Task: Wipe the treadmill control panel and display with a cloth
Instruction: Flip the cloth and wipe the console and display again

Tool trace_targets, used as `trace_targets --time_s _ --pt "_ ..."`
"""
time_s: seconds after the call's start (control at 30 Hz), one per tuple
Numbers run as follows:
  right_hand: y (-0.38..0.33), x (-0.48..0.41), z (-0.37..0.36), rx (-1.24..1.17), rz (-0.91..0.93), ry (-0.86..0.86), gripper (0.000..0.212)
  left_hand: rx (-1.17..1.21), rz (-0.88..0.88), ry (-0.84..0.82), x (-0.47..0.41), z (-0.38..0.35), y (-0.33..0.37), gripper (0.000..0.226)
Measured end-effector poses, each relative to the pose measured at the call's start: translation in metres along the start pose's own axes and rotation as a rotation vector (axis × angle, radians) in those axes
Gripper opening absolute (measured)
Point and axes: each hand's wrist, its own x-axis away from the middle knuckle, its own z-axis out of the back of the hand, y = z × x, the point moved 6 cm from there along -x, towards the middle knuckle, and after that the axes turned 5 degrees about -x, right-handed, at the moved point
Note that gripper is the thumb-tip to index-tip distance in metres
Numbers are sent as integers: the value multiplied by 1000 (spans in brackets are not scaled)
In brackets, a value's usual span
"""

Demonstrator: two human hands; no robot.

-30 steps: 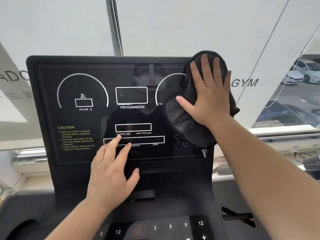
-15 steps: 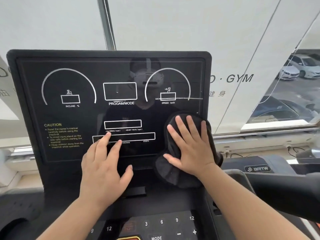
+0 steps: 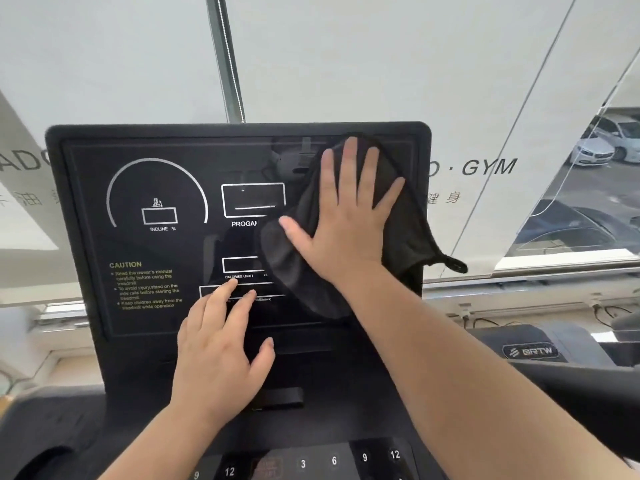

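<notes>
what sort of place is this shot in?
Most likely a gym. A treadmill console with INCLINE and CALORIES readouts fills the view, GYM lettering runs across the window covering behind it, and a second machine stands to the right.

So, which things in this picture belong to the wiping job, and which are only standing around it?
Part of the job: black cloth; right hand pressing flat on it; treadmill display; left hand resting on the display's lower part; number keypad below.

Only around: parked cars outside; GYM lettering on the window; neighbouring machine with a logo.
</notes>
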Motion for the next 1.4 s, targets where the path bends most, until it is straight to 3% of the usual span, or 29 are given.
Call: trace_targets --time_s 0.1,0.17,0.37,0.53,0.87,1.03,1.17,1.23,1.4 --pt "-8 46 -21 38 267 -29 102 37 -15 -10 -1 2 -6 69" --pt "19 52 -21 74 284 -4 102 66 -17 -5 -1 4 -10 67" --pt "96 -2 15 -20 -307 26 109 106 -24 5 -4 13 -17 66" --pt "55 -31 23 -109 -445 85 112 117 -40 -31 -3 8 -15 65" --pt "-70 -46 6 -45 -151 45 114 83 24 42 -5 19 -49 62" --pt "-135 -35 -9 14 324 23 96 99 12 56 2 18 -64 58" --pt "-115 -21 -9 75 578 19 84 113 -6 62 5 13 -64 55" --pt "-77 -16 -4 79 471 31 88 118 -8 67 6 12 -60 55" --pt "33 25 -8 45 8 -25 95 118 -29 47 14 4 -55 55"
